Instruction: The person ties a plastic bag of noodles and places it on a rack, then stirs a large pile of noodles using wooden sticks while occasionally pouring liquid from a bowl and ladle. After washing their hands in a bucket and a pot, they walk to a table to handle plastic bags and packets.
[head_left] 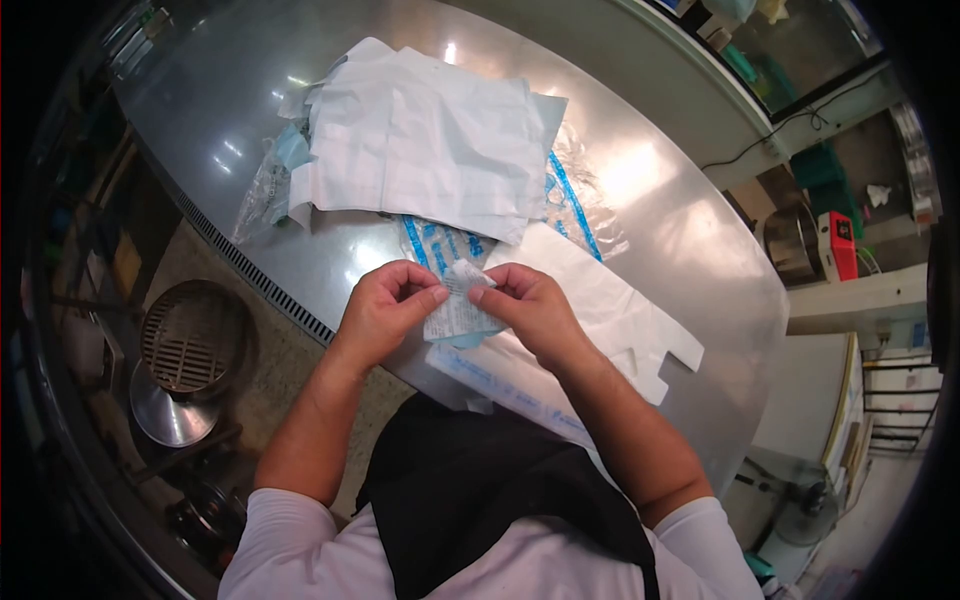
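Between my hands is a small, crumpled white packet (pixel 455 315) with fine print and a light blue lower edge. My left hand (pixel 392 308) pinches its left side between thumb and fingers. On the other side, my right hand (pixel 535 305) pinches its upper right part. Below and right of the packet lies a white plastic bag (pixel 590 300) with cut-out handles. Beyond my hands, a stack of flat white bags (pixel 430 140) covers part of clear wrapping with blue print (pixel 440 240).
All this lies on a shiny steel table (pixel 700 250) with a slotted grate along its left edge. Crumpled clear plastic (pixel 265 190) sits left of the stack. Pots and a metal lid (pixel 175 405) stand low at left. A red and white device (pixel 838 245) is on the right.
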